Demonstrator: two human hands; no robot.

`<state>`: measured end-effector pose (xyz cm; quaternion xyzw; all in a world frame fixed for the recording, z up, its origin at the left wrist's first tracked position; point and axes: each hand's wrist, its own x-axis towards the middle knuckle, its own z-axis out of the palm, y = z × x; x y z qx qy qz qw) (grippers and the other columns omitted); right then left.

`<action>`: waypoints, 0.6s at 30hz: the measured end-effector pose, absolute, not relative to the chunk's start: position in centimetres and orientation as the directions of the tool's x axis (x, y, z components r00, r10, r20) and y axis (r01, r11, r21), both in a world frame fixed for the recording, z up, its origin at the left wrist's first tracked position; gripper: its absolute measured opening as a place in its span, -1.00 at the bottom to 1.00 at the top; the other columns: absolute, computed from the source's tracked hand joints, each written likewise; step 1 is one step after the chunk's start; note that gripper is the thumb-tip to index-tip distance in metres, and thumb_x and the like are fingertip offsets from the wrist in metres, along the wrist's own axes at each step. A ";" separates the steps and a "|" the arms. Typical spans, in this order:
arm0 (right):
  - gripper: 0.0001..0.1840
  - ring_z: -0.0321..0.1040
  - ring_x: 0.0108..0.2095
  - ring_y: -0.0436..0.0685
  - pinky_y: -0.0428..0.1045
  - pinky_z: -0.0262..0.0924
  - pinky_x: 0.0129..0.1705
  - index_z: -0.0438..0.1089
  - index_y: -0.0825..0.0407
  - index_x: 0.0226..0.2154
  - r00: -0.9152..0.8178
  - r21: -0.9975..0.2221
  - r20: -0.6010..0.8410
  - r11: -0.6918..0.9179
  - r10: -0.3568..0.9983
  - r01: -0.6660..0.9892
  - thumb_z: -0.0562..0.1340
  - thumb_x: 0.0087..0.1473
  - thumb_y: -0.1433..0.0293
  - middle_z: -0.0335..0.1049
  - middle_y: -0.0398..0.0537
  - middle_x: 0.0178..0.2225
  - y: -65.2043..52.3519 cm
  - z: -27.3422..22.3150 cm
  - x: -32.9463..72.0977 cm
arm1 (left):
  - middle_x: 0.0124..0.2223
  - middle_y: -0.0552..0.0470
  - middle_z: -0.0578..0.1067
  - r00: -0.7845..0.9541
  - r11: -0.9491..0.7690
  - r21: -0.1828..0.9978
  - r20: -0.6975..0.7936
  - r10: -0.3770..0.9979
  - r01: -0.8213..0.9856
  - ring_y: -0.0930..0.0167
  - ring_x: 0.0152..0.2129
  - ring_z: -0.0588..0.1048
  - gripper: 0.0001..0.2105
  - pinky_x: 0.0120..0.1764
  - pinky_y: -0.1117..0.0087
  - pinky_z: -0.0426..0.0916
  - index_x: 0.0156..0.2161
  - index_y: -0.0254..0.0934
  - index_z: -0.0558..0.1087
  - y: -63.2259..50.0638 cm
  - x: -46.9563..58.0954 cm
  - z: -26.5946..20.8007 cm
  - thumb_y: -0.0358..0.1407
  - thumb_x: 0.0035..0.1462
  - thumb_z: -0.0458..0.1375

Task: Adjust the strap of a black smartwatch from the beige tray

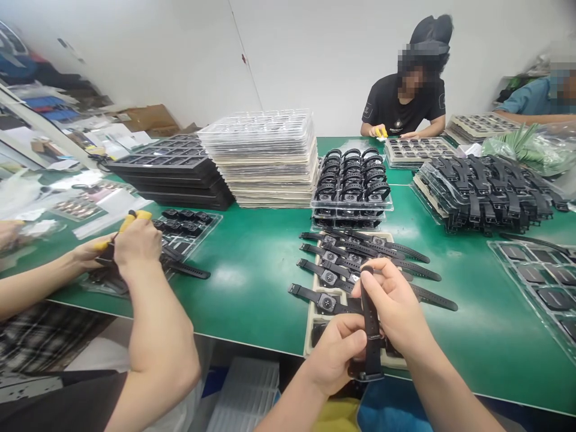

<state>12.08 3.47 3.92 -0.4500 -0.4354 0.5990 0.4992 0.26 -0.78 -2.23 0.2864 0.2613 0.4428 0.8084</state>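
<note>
Between my hands, over the front edge of the table, is a black smartwatch [372, 330] with its strap running up and down. My left hand [339, 348] grips its lower part, the thumb lying against the strap. Higher up, my right hand [391, 300] pinches the strap's upper end between thumb and fingers. Under and behind my hands lies a beige tray [311, 327] bearing several black smartwatches [327, 303], their backs facing up and straps stretched out sideways. My hands and the held watch hide part of this tray.
Behind the tray stand clear trays of looped watches [351, 180]. A tall stack of plastic trays [261, 162] rises left of them, beside black trays [175, 174]. More strapped watches [490, 192] are piled right. A co-worker's arm [157, 324] reaches in at left; another person [405, 102] sits opposite.
</note>
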 end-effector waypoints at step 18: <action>-0.64 0.42 -0.42 0.18 -0.01 0.35 -0.35 0.57 -0.01 -0.24 0.060 -0.997 -0.055 -0.058 0.997 0.048 0.34 0.16 0.04 0.47 -0.06 -0.44 -2.1 1.5 14.8 | -0.13 -0.09 0.64 0.156 -0.634 0.631 0.643 0.750 0.447 0.36 -0.24 0.57 -0.72 -0.12 0.39 0.49 0.07 -0.31 0.46 -1.5 -0.5 1.3 -0.47 0.26 0.20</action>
